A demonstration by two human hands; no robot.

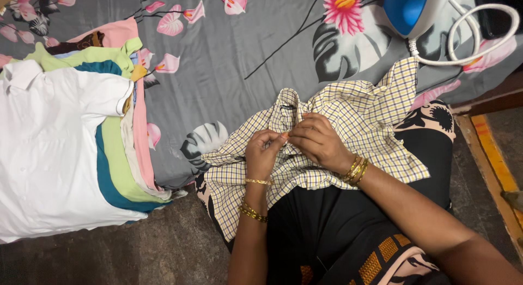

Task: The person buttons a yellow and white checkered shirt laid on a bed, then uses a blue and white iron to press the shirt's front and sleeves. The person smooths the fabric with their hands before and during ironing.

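You're pinching the placket of the yellow checked shirt [348,127] just below its collar, your left hand [263,154] closed narrow on the cloth edge and your right hand [320,142] closed on it too, fingertips meeting as if over a button. The shirt is lying bunched across your lap and onto the grey floral sheet [245,50].

Here's what I'd be watching: the cloth is crumpling under your wrists, so new creases could be setting in, and your bangles [355,169] could be snagging a thread. The blue and white iron [417,10] is sitting just past the shirt's far edge with its white cord [479,31] looped beside it; tugging the shirt could be dragging cord or iron.

To your left, a stack of folded clothes [65,149], white on top, is resting on the sheet's edge. Nearer you, bare dark floor [174,252] is showing.
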